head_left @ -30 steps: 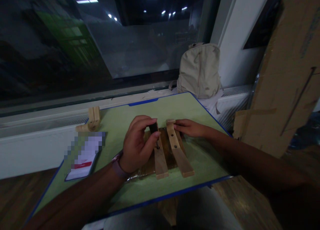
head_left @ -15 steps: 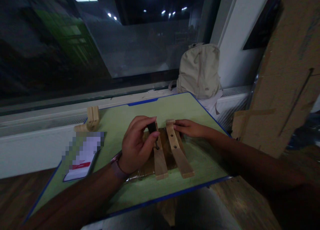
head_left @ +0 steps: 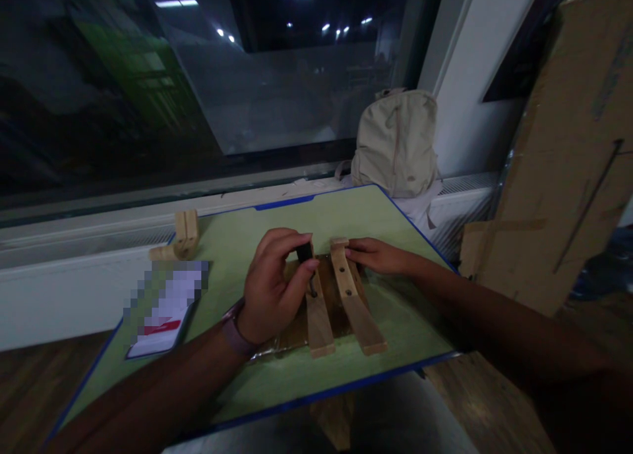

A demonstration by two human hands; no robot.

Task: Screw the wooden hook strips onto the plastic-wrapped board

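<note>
My left hand [head_left: 277, 286] pinches the black handle of a small screwdriver [head_left: 305, 251] between thumb and fingers. The screwdriver's thin shaft points down to a hole in the left wooden piece [head_left: 320, 329]. To its right lies a second wooden piece [head_left: 362, 323], bent along its length, with two dark holes in its upper face. My right hand [head_left: 380, 255] grips the far end of this second piece, with part of its fingers hidden behind the wood. Beneath both pieces is a brown, tape-covered sheet [head_left: 291, 339].
The pieces lie on a green tabletop [head_left: 237, 388] with a blue edge. At left are a phone [head_left: 168, 309], its screen partly blurred, and an angled wooden part [head_left: 186, 233]. A beige backpack [head_left: 395, 144] stands beyond the far edge, and large cardboard [head_left: 539, 157] leans at right.
The view has shifted very slightly. My left hand keeps the screwdriver at the same hole, and my right hand stays on the right wooden piece.
</note>
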